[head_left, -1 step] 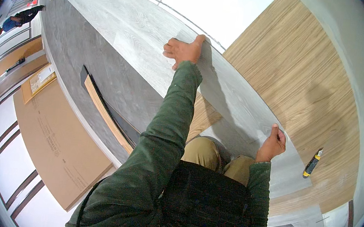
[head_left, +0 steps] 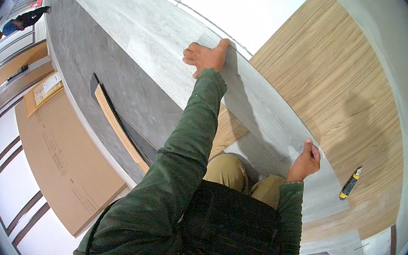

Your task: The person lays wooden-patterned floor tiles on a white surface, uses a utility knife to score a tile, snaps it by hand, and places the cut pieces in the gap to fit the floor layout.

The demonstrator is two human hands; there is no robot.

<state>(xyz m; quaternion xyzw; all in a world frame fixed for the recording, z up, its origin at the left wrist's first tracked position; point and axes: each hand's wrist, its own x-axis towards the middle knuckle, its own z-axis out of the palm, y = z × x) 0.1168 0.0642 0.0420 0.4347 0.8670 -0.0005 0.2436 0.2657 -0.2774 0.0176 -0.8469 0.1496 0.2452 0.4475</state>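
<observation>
A long grey wood-grain floor plank [head_left: 276, 110] runs diagonally across the floor in front of my knees. My left hand [head_left: 206, 57] rests on the grey planking at the upper middle, fingers spread and thumb reaching toward the far edge. At the plank's right-hand edge, my right hand [head_left: 305, 162] is closed, its thumb extended along the edge and its fingers curled; the fingertips are partly hidden. A yellow and black utility knife [head_left: 349, 184] lies to the right of that hand on light-brown wood-grain flooring [head_left: 340, 77].
White tiles [head_left: 232, 10] border the planks at the top. On dark grey flooring [head_left: 121, 62] at left lie narrow strips [head_left: 120, 130], wood-coloured and dark. A large flat cardboard box [head_left: 64, 157] is farther left. Another person [head_left: 25, 19] is at the far upper left.
</observation>
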